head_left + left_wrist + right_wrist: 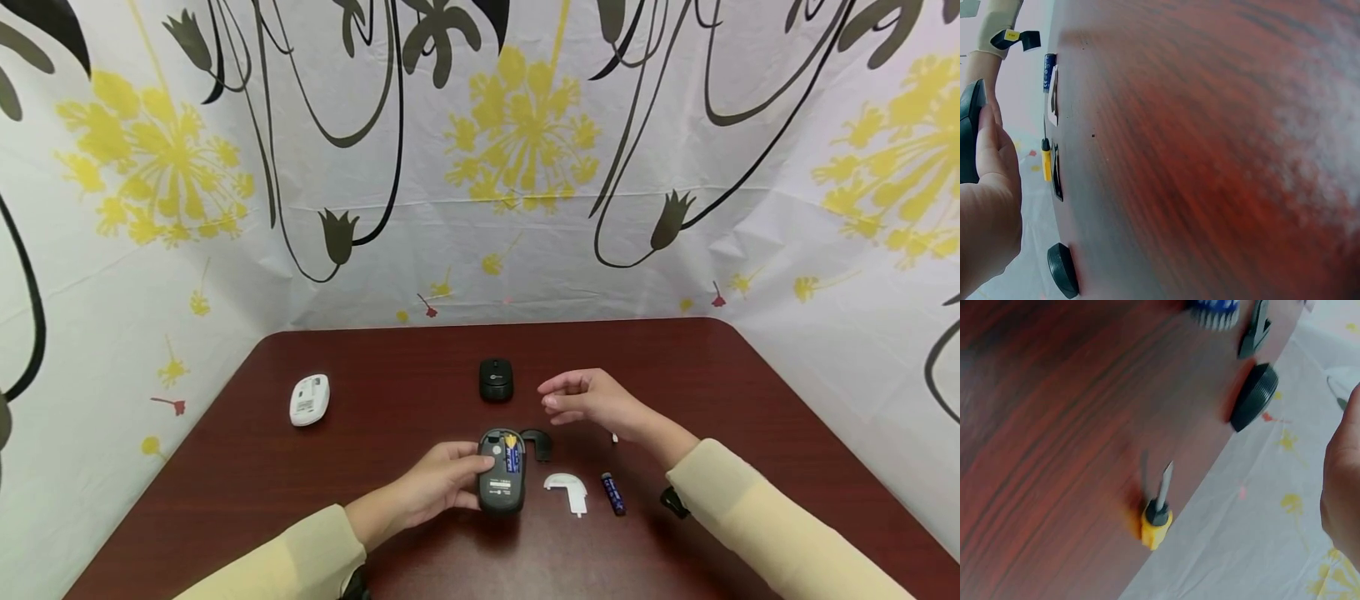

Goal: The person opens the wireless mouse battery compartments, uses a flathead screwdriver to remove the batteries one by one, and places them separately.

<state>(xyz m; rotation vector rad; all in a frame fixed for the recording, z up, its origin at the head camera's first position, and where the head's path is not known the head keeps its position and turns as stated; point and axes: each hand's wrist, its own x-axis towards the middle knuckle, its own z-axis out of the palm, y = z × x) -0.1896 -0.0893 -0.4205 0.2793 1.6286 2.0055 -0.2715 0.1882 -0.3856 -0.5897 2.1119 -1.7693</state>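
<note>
My left hand (442,483) grips a dark computer mouse (501,493) by its side, underside up, the thumb lying over its edge. Its battery bay is uncovered, and a blue battery (512,458) sits inside. The left wrist view shows the fingers along the mouse (969,134). My right hand (596,404) hovers over the table, fingers loosely bent, with nothing seen in it. Beneath the right forearm, mostly hidden in the head view, lies a yellow-handled screwdriver (1156,528). A black battery cover (540,446) lies just beyond the held mouse.
A white battery cover (570,490) and a loose blue battery (613,495) lie right of the held mouse. Farther back stands a black mouse (496,380). At the left, a white mouse (309,400) rests underside up. A patterned cloth (420,200) hangs behind the brown table (390,350).
</note>
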